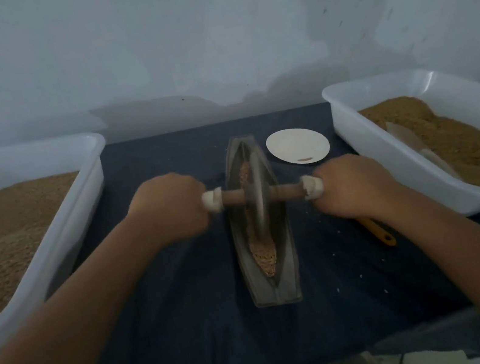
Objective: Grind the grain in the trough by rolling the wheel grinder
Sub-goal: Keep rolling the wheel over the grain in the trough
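A counter (195,334) covered in dark blue cloth carried two white tubs of brown grain, the left tub (77,210) and the right tub (389,162), with a long narrow trough (285,283) lying between them, running from near to far. The left hand (169,207) and right hand (351,184) each curled tightly round one white-wrapped end of the wheel grinder (257,198), whose disc stood upright in the middle of the trough. A white plate (296,144) sat just right of the trough's far end, grain (264,254) lay along the trough bottom, and a yellow handle (379,232) showed near the right forearm.
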Motion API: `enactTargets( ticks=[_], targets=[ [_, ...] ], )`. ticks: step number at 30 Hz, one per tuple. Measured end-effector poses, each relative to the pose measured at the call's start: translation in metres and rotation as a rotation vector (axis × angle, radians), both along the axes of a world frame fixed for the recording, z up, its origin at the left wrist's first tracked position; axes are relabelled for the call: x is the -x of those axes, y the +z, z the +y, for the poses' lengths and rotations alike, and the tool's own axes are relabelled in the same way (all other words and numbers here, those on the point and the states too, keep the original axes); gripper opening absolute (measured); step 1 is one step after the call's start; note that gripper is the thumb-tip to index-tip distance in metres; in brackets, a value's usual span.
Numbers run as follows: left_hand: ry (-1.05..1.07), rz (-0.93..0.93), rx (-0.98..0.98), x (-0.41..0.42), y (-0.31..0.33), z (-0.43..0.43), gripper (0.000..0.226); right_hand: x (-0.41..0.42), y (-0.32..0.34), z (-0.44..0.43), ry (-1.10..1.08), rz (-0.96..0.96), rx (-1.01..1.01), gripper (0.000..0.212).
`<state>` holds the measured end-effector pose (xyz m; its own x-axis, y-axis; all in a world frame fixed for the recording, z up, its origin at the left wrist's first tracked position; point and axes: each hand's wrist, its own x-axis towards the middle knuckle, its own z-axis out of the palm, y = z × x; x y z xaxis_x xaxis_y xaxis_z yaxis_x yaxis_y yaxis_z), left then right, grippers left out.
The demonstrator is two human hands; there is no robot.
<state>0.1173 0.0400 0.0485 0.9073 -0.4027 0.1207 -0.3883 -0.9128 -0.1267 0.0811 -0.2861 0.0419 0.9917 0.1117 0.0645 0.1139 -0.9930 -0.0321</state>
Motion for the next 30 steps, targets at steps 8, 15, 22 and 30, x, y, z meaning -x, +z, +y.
enactTargets(
  ticks=[8, 15, 22, 30],
  targets=[
    [0.04, -0.023, 0.037, -0.02, 0.002, -0.007, 0.032, -0.01, -0.002, 0.006, -0.045, -0.109, 0.008, 0.03],
    [0.104, 0.009, 0.11, -0.032, -0.002, -0.009, 0.033, -0.04, 0.012, 0.015, -0.045, -0.16, 0.09, 0.024],
    [0.016, -0.068, 0.051, 0.031, -0.015, 0.014, 0.029, 0.021, 0.02, -0.002, 0.146, 0.179, -0.062, 0.036],
    [0.124, -0.007, 0.108, -0.029, 0.004, -0.013, 0.032, -0.045, -0.005, 0.008, -0.078, -0.095, -0.031, 0.024]
  ],
)
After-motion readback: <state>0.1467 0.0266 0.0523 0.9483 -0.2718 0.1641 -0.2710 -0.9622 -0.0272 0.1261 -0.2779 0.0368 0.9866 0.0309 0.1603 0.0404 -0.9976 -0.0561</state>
